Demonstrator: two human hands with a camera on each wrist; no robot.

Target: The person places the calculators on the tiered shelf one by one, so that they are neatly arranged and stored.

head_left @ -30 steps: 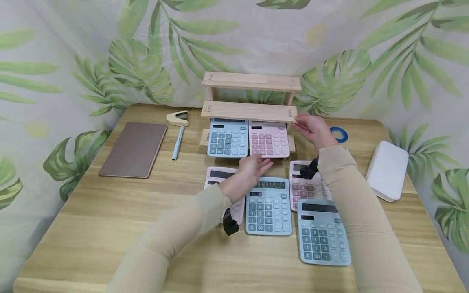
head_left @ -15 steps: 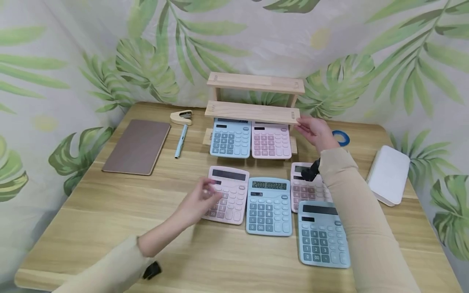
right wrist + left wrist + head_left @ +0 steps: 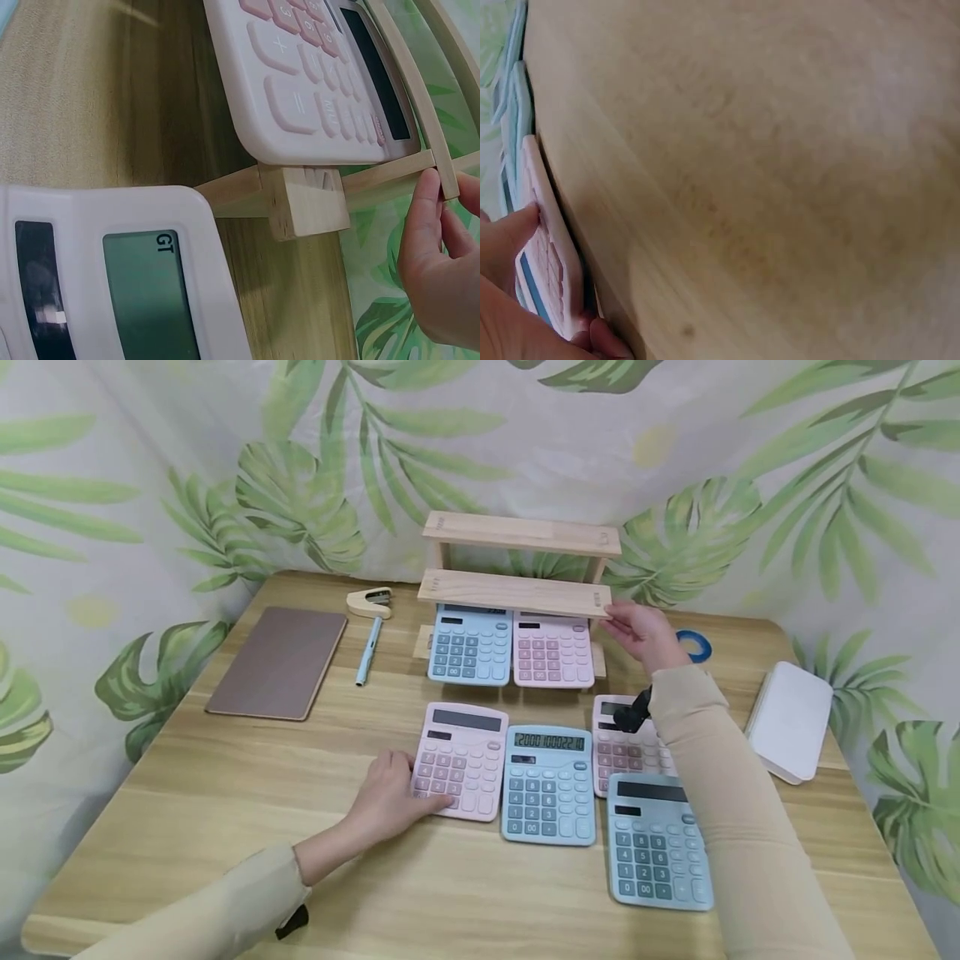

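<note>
My left hand (image 3: 390, 797) grips the left edge of a pink calculator (image 3: 468, 752) lying on the table, thumb over its lower keys. In the left wrist view the thumb (image 3: 514, 232) presses its face and fingertips curl at its edge. Further back, my right hand (image 3: 641, 631) pinches the right end of the front board of a wooden shelf (image 3: 517, 592); the right wrist view shows those fingers (image 3: 424, 210) on the board's end. On the shelf's lower level rest a blue calculator (image 3: 470, 647) and another pink calculator (image 3: 553, 652), their tops partly under the board.
Right of the held calculator lie a blue calculator (image 3: 549, 785), a pink one (image 3: 626, 752) partly behind my right sleeve, and another blue one (image 3: 656, 852). A notebook (image 3: 277, 662), stapler (image 3: 370, 602) and pen (image 3: 368, 652) lie left; blue tape (image 3: 695, 646) and a white case (image 3: 791, 721) right.
My left hand has left the front of the shelved calculators, moved down and left, and taken hold of the front-left pink calculator. My right hand stays at the shelf board.
</note>
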